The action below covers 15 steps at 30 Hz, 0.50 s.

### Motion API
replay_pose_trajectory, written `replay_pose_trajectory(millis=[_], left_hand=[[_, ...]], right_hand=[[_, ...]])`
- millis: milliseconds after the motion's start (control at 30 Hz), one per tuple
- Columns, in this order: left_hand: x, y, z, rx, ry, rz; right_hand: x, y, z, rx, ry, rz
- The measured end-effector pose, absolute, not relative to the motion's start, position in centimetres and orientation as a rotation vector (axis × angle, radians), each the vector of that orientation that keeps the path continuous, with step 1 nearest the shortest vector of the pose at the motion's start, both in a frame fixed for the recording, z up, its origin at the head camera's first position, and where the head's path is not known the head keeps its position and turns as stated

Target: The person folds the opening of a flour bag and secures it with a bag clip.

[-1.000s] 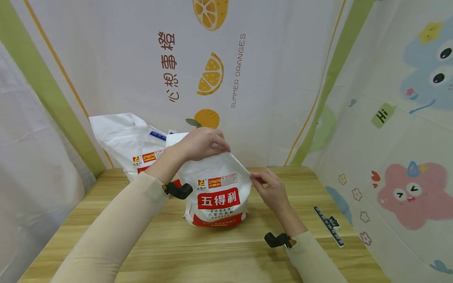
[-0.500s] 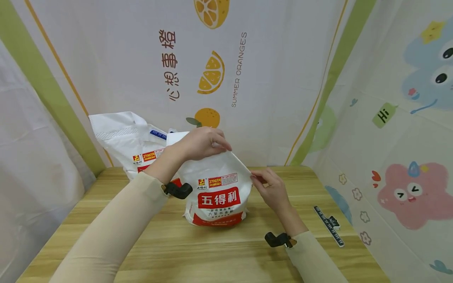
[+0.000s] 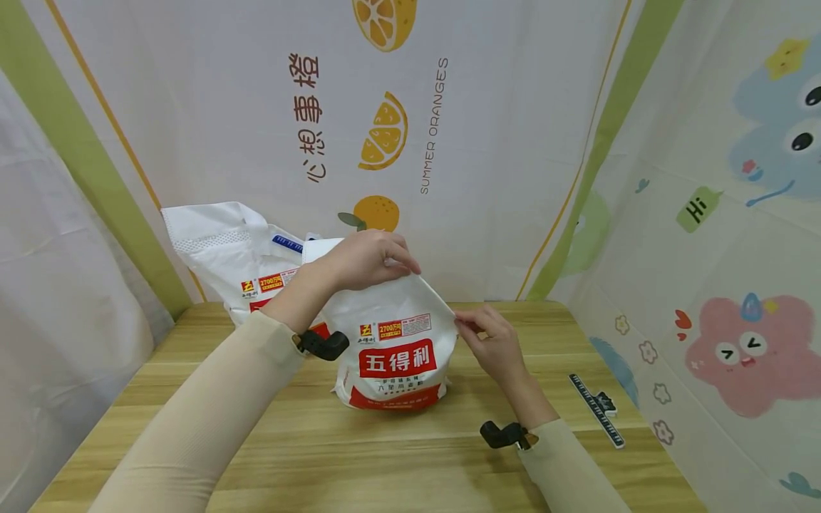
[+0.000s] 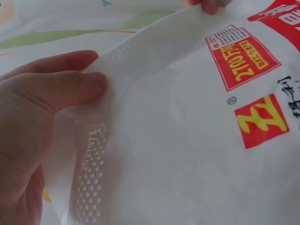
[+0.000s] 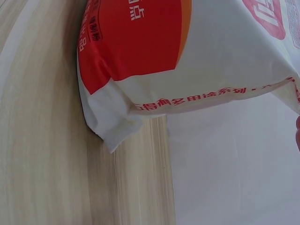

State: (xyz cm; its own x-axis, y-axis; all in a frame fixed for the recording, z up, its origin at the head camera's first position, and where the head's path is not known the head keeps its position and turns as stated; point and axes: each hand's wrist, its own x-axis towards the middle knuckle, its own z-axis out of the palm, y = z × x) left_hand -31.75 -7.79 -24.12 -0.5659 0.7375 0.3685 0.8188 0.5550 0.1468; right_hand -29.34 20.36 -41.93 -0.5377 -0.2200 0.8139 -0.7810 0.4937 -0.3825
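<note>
A white flour bag (image 3: 396, 362) with red and yellow print stands upright mid-table. My left hand (image 3: 372, 260) pinches its top edge from above. In the left wrist view, that thumb (image 4: 96, 85) presses the white plastic near a dotted seal strip (image 4: 89, 187), and the edge lies folded over. Lower down at the bag's right corner, my right hand (image 3: 492, 343) pinches the same edge, which runs taut and slanting between both hands. Only a sliver of right fingertip (image 5: 298, 135) shows in the right wrist view, beside the bag's side panel (image 5: 225, 61).
Behind to the left, a second white flour bag (image 3: 221, 246) leans, with a blue clip (image 3: 286, 243) at its top. A black clip (image 3: 596, 410) with a piano-key pattern lies on the wooden table (image 3: 359, 463) at the right. Printed curtains surround the table.
Hands and bag keep almost the same position. The head view has shifted very slightly.
</note>
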Motion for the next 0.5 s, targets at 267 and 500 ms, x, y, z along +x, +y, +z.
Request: replay_pose_trajectory(millis=[267, 500], left_hand=[[-31.70, -7.79, -24.24, -1.301, -2.519, -0.458], [-31.58, -7.88, -24.37, -1.281, -2.527, -0.487]], right_hand=[[-29.24, 20.44, -41.93, 0.799, -2.024, 0.933], [-28.71, 20.71, -41.30, 0.771, -2.133, 0.958]])
